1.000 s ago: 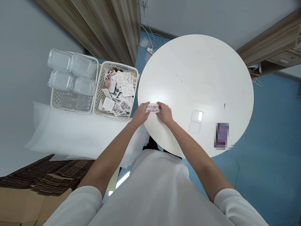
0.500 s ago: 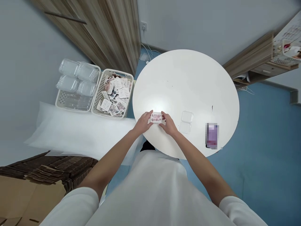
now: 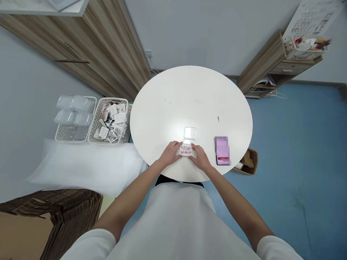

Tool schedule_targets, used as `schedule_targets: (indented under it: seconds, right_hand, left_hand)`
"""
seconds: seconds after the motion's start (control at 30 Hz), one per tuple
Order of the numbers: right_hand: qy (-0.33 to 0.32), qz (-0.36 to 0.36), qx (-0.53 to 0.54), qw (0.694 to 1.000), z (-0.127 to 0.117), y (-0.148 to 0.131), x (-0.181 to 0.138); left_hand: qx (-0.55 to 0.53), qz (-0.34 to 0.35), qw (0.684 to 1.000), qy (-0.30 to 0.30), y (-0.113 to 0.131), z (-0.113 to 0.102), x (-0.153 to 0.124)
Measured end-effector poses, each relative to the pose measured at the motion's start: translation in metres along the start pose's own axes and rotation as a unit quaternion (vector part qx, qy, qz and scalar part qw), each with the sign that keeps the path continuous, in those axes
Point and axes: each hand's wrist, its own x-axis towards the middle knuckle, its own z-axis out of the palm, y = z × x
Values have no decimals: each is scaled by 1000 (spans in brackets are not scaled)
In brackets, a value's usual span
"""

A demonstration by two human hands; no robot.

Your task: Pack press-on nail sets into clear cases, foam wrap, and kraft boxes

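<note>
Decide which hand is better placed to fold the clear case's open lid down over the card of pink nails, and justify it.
Probably the right hand. Both hands hold the nail card at the clear case, but the right fingers lie closer to the open lid, while the left hand can steady the card from its side.

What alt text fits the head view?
Both hands, left hand and right hand, hold a small card of pink nails at an open clear case on a round white table; a phone lies right.
</note>
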Motion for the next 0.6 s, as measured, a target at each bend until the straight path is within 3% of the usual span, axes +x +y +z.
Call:
schedule_targets:
  seconds: [0.23,0.6]
  right_hand:
    - [16,-17,-84,996,-13,33,11]
    - [-18,-5,-102,995,-7,47,31]
  left_hand:
    - [97,-48,994,-10,14,12,29]
    - [134,-74,987,-39,-1,17,41]
